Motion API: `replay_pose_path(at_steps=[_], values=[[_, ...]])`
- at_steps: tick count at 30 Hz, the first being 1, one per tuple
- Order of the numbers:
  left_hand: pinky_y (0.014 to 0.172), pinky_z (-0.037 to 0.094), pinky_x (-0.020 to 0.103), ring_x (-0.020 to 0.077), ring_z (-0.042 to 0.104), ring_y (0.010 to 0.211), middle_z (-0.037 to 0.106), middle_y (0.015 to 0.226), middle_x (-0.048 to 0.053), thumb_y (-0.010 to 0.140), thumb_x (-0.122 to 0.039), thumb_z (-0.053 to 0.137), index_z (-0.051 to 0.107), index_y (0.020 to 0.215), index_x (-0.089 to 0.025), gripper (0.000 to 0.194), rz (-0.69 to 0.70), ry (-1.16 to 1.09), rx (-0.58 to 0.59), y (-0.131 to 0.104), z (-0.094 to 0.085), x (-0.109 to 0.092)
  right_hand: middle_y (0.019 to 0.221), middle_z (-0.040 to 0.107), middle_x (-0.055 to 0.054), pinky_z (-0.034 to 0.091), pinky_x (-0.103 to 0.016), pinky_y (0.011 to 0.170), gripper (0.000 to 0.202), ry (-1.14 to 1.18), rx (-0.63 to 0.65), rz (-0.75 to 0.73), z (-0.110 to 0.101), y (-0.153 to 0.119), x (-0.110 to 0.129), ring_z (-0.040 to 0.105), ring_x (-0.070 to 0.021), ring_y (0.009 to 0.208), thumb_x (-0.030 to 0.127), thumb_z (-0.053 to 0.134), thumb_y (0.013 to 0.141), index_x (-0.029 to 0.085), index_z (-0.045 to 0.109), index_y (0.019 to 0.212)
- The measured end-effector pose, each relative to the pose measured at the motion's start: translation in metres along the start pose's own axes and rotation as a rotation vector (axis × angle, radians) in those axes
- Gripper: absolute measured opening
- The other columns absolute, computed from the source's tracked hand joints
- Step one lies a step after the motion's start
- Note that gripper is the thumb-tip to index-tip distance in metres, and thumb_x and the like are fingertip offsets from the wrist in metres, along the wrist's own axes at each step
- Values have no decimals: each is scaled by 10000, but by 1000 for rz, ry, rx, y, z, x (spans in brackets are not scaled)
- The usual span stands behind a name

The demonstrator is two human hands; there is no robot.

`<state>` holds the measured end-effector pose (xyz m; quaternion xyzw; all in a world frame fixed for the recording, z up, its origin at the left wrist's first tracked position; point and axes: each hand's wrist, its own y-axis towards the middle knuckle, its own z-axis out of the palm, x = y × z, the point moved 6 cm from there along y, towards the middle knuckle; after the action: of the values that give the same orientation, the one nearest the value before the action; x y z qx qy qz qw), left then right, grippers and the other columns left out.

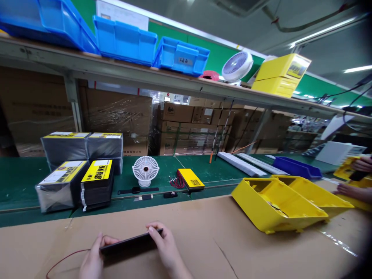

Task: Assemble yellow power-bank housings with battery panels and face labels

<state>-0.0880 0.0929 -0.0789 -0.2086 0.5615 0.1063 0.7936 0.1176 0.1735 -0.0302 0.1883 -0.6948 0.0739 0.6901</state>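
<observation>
A flat black panel [130,245] is held tilted just above the cardboard sheet, one end in each hand. My left hand [94,255] grips its left end, thumb along the edge. The right end is pinched by my right hand [165,246], with the thumb on top. A thin red wire [68,255] runs left from near my left hand and curves down onto the cardboard. Past the hands lies a yellow-topped black pack [190,178] with a QR code, and a bundle of red wires [178,180] sits at its left side.
Brown cardboard [203,224] covers the near bench. Yellow plastic housings [261,211] stand to the right, beyond them a co-worker's hands [354,186]. Stacks of yellow-labelled black packs [97,186], a small white fan [145,170] and a watch [136,190] are farther back. Blue bins [124,40] line the shelf overhead.
</observation>
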Motion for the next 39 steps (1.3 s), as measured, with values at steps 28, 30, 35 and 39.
replay_pose_path(at_steps=[28,30,35,39], values=[[827,450,355,268,581,813,668,782,73,698,-660,467,658,684,-151,544,-25,-20,1,7,-4,7,822,628,-54,404,-290,767,368,8,-23,-16,-1,0,-8,556,-217,811,528,584,821,172,661,877],[816,464,371,273,585,797,669,778,75,694,-656,477,659,685,-150,538,-18,-15,-3,6,-4,6,821,627,-54,403,-292,767,367,12,-23,-7,-1,-1,-7,555,-217,810,527,588,817,171,660,875],[821,465,362,267,591,793,674,781,68,703,-640,481,664,705,-150,523,-20,-25,-1,4,-2,4,831,623,-56,397,-302,782,382,10,-10,7,-1,0,-5,552,-221,822,537,586,810,166,653,871],[832,445,329,278,581,886,678,808,75,689,-668,472,655,690,-152,548,-46,-45,4,5,0,6,827,622,-57,395,-307,779,393,10,-10,23,-1,2,-4,551,-222,816,546,589,800,165,651,874]])
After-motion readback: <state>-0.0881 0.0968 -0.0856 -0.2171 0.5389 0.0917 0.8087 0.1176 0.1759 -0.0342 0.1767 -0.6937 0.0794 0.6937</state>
